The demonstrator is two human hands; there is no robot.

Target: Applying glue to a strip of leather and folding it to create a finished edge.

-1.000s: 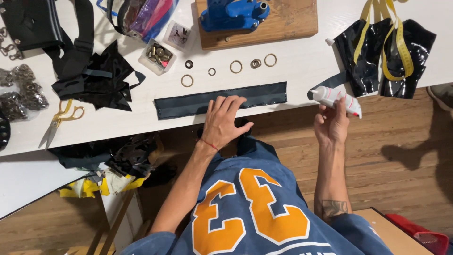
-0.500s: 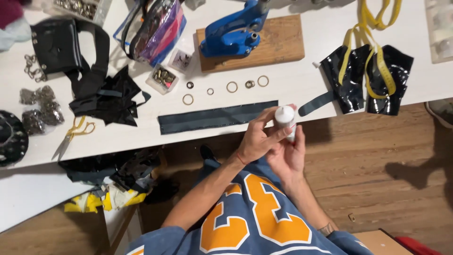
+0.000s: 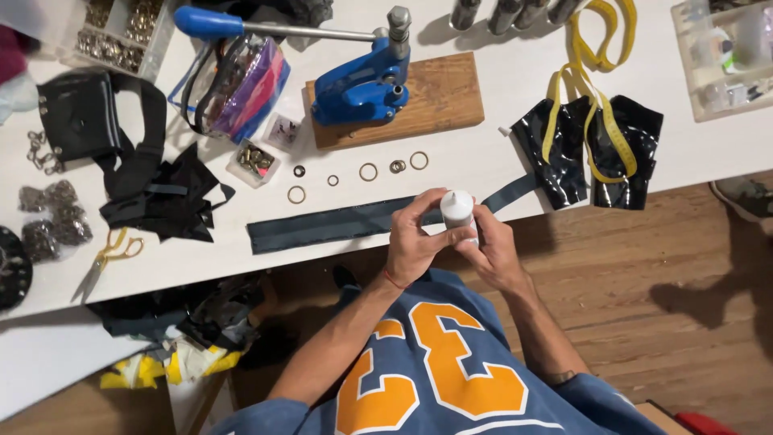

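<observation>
Both my hands were closed around a small white plastic bottle with a rounded cap [image 3: 457, 211], held upright just off the near edge of the white worktable [image 3: 515, 89]. My left hand [image 3: 413, 239] wrapped its fingers over the bottle's left side and up toward the cap, and my right hand [image 3: 493, 250] gripped it from the right and below, the two hands touching each other around it. Just beyond my left hand's fingertips lay a long dark grey fabric strip [image 3: 322, 226], flat along the table edge and running away to the left; whether the bottle touched it I could not tell. A little farther out sat a loose row of small brass and dark metal rings [image 3: 369, 171]. Beyond my right hand, off to the right, lay two glossy black vinyl pieces [image 3: 592, 153] with a yellow measuring tape [image 3: 594, 97] looped over them. Farther ahead stood a blue hand press [image 3: 362, 76] mounted on a wooden board [image 3: 439, 93]. Well away to the left of my left hand were a small clear box of brass eyelets [image 3: 254, 161], a heap of black fabric scraps [image 3: 165, 197], gold-handled scissors [image 3: 109, 254] and a black strapped bag [image 3: 80, 117].
</observation>
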